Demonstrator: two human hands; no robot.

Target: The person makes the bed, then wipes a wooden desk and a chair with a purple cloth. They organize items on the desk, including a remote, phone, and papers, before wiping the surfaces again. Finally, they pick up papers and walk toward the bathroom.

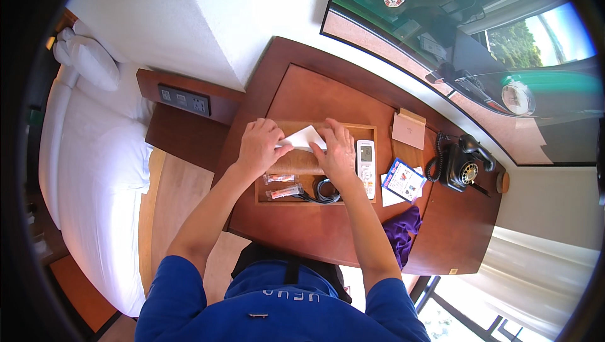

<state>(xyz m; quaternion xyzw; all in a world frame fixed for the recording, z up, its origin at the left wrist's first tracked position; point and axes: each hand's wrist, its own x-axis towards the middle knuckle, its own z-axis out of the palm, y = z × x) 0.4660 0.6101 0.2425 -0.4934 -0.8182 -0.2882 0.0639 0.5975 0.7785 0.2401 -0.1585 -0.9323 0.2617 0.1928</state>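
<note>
My left hand point(260, 147) pinches the left end of a white tissue point(302, 139), its thumb on the near side. At the other end, the thumb and fingers of my right hand point(339, 154) hold the same tissue, which rises to a point between them. Beneath it lies a brown box point(293, 164), probably a tissue box, partly covered by my hands. The box sits in a shallow wooden tray point(366, 128). In the tray's near part are two small wrapped packets point(286, 191) and a coiled dark cable point(326, 191), partly hidden by my right wrist.
Right of the tray are a white remote control point(366, 167), printed cards point(403, 180), a pink card point(408, 129) and a black rotary telephone point(458, 167). Purple cloth point(401, 233) lies at the front of the wooden desk point(302, 233). A large screen point(453, 25) stands behind; a bed point(99, 143) is left.
</note>
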